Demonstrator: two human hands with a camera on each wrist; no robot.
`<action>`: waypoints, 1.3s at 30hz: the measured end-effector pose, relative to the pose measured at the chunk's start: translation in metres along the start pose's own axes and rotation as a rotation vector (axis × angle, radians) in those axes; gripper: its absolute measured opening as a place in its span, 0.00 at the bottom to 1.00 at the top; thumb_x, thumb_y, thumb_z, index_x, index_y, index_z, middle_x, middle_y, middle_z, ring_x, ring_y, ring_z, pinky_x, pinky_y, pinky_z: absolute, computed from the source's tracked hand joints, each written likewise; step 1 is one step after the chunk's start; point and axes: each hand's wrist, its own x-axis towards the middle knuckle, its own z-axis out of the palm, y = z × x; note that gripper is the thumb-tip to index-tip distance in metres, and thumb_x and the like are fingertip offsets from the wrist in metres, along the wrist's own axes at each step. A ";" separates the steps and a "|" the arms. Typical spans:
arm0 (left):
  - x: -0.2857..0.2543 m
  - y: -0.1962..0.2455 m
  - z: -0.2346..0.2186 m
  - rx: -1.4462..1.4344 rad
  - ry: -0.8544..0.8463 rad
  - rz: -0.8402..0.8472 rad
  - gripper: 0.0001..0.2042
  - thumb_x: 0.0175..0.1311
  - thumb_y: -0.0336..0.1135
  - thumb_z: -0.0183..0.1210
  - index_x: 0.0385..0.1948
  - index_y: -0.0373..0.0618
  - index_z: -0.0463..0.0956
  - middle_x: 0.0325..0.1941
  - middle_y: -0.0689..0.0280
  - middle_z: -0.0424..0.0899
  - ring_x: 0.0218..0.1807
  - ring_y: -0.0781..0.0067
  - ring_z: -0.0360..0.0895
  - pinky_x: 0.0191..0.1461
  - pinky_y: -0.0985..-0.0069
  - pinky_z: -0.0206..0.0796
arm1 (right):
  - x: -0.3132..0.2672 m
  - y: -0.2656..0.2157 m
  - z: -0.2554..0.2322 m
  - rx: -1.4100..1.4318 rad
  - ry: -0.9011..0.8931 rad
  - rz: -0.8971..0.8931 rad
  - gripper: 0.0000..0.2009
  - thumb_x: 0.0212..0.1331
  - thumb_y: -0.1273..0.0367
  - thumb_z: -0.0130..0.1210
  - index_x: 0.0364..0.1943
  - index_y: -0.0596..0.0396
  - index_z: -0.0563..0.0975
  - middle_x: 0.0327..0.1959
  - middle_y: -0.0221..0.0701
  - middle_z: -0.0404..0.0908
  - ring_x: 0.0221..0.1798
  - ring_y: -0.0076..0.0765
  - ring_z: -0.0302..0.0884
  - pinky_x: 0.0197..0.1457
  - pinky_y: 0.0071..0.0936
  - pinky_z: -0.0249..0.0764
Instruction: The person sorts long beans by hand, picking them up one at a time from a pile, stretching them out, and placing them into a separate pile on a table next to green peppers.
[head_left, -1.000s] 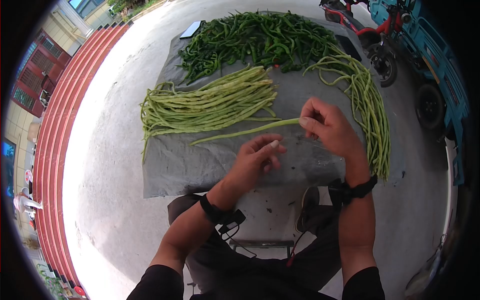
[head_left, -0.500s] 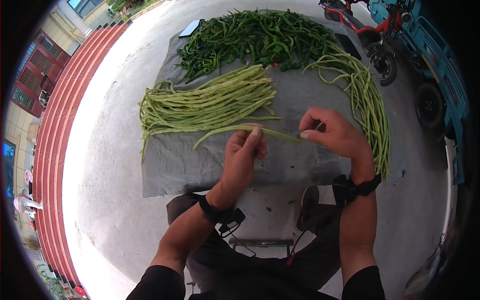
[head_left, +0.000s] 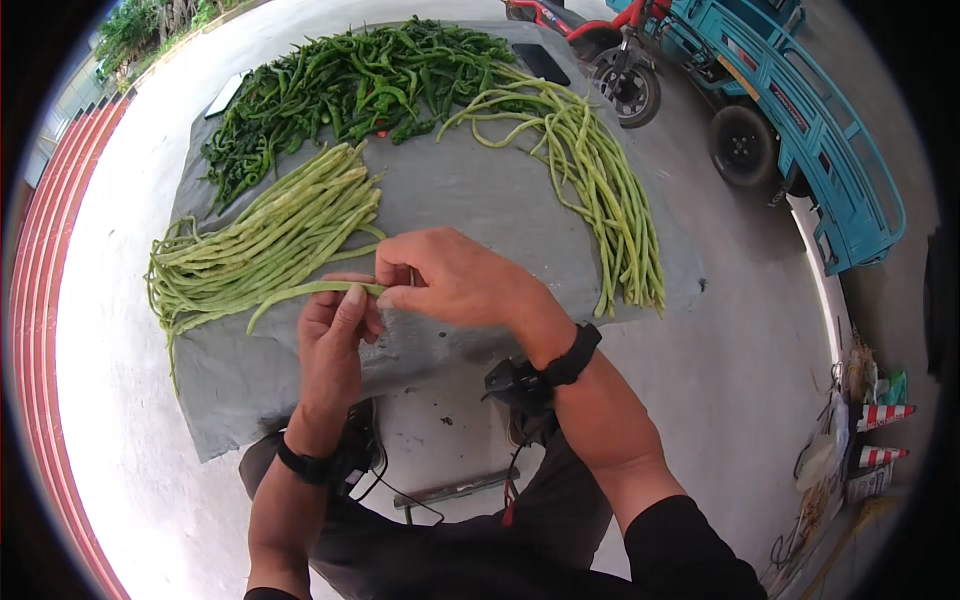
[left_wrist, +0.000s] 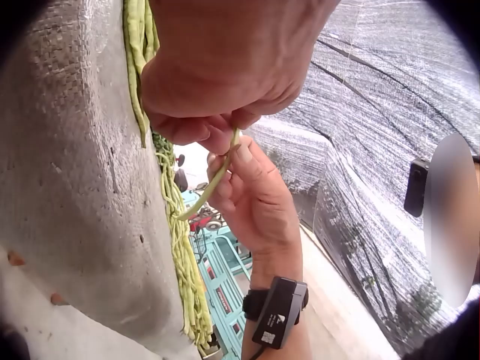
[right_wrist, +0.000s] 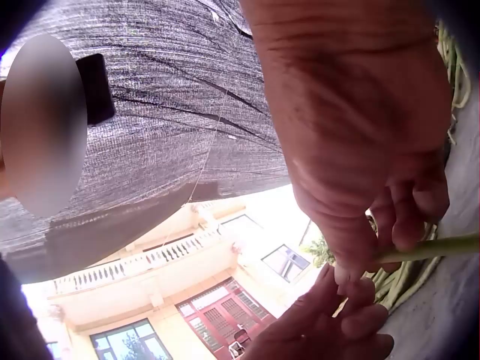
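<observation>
A single long green bean (head_left: 285,293) runs across both hands just in front of a bunch of long beans (head_left: 270,235). My left hand (head_left: 333,345) pinches it between thumb and fingers. Right beside that, thumb and fingertips of my right hand (head_left: 455,278) hold the bean near its right end. In the left wrist view the bean (left_wrist: 206,195) slants out between the two hands, fingertips close together. The right wrist view shows the bean (right_wrist: 439,247) passing under the right hand (right_wrist: 360,150), with the left hand (right_wrist: 326,322) below.
A grey cloth (head_left: 450,190) covers the work surface. Green peppers (head_left: 360,85) are heaped at its far side, between a white flat thing (head_left: 226,95) and a dark phone (head_left: 541,63). More long beans (head_left: 605,200) lie at the right. A blue cargo tricycle (head_left: 800,120) stands beyond.
The left hand has taken hold of the bean, which the right hand alone held at first. The right hand has come in beside the left. The head view has turned, shifting the scene leftward.
</observation>
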 end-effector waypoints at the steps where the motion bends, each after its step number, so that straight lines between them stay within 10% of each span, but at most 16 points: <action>1: 0.000 0.000 0.000 0.003 -0.017 0.004 0.12 0.84 0.40 0.60 0.56 0.42 0.81 0.38 0.71 0.84 0.36 0.81 0.78 0.40 0.81 0.67 | 0.001 -0.002 0.001 -0.028 0.006 0.005 0.10 0.61 0.68 0.67 0.38 0.60 0.79 0.32 0.39 0.82 0.34 0.42 0.79 0.39 0.39 0.74; 11: -0.001 0.014 0.006 0.022 -0.054 -0.053 0.15 0.84 0.40 0.59 0.62 0.43 0.77 0.45 0.70 0.84 0.37 0.82 0.79 0.41 0.83 0.69 | -0.026 0.007 -0.072 -0.039 0.331 0.086 0.10 0.71 0.68 0.68 0.37 0.59 0.79 0.27 0.21 0.77 0.31 0.17 0.72 0.34 0.26 0.71; 19: 0.001 0.012 0.000 0.090 -0.084 -0.176 0.15 0.79 0.37 0.64 0.60 0.44 0.77 0.45 0.69 0.86 0.37 0.81 0.81 0.42 0.81 0.69 | -0.110 0.051 -0.157 -0.083 0.781 0.530 0.11 0.66 0.66 0.68 0.37 0.60 0.82 0.27 0.29 0.83 0.26 0.25 0.78 0.31 0.32 0.75; 24: 0.000 0.005 0.000 0.171 -0.129 -0.231 0.14 0.78 0.37 0.65 0.59 0.45 0.78 0.46 0.70 0.86 0.38 0.82 0.82 0.42 0.82 0.69 | -0.146 0.085 -0.166 -0.438 0.752 0.840 0.09 0.61 0.66 0.66 0.35 0.60 0.82 0.26 0.38 0.85 0.22 0.32 0.82 0.31 0.35 0.80; 39: -0.002 0.005 0.008 0.310 -0.178 -0.280 0.11 0.78 0.36 0.65 0.55 0.44 0.80 0.44 0.70 0.87 0.39 0.83 0.82 0.45 0.81 0.70 | -0.151 0.076 -0.164 -0.313 0.480 0.985 0.15 0.64 0.62 0.70 0.32 0.61 0.80 0.19 0.31 0.80 0.20 0.33 0.81 0.25 0.35 0.78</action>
